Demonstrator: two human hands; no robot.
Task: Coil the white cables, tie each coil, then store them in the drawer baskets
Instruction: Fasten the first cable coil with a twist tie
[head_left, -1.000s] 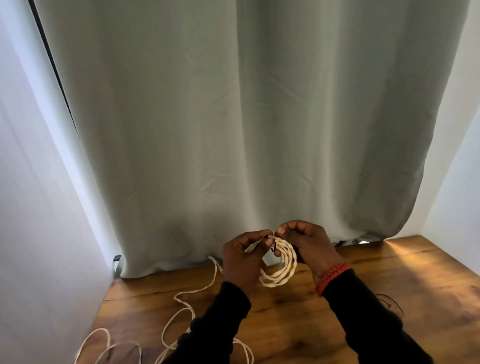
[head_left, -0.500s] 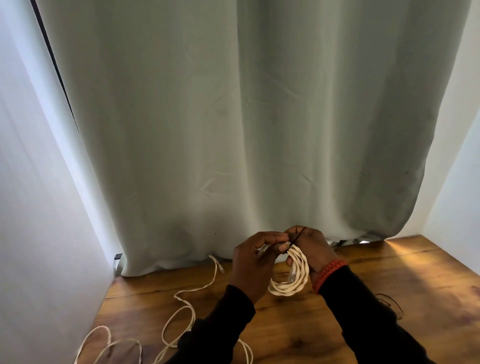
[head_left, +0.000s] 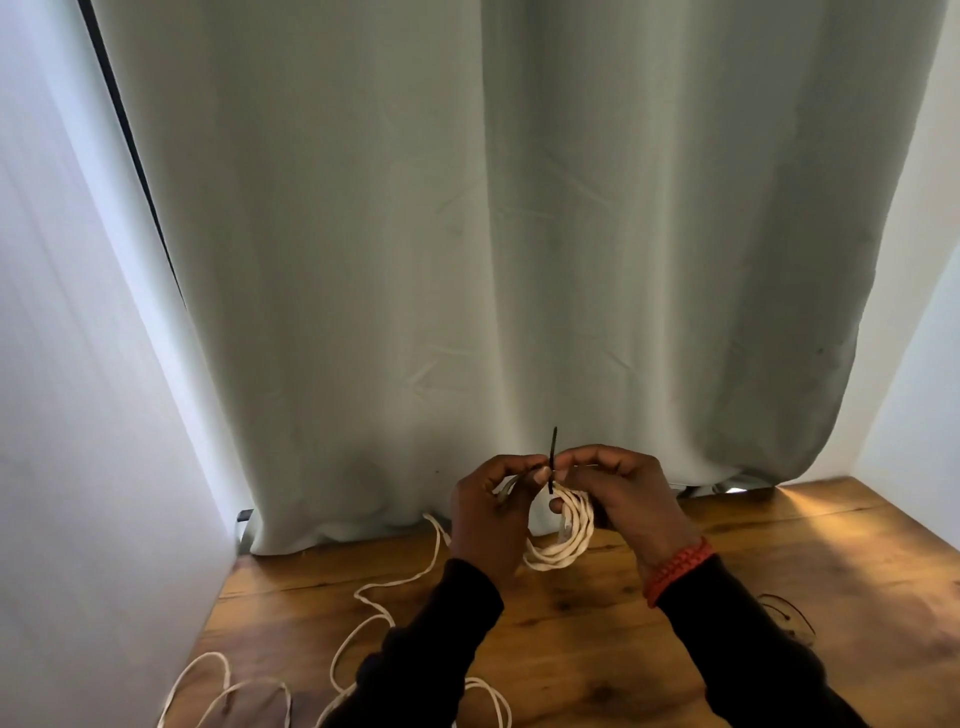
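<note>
A small coil of white cable (head_left: 563, 543) hangs between my two hands above the wooden table (head_left: 597, 649). My left hand (head_left: 491, 514) grips the coil's left side with curled fingers. My right hand (head_left: 626, 491) holds the coil's right side and, with my left fingertips, pinches a thin black tie (head_left: 552, 457) that sticks straight up from the top of the coil. A loose white cable (head_left: 374, 597) trails in loops over the table at the lower left.
A grey curtain (head_left: 519, 260) hangs along the table's back edge. White walls close in on the left and right. More thin dark ties (head_left: 789, 616) lie on the table beside my right sleeve.
The black tie now stands upright above the coil, further out than before. Both hands shifted slightly right and the coil turned a little in my grip.
</note>
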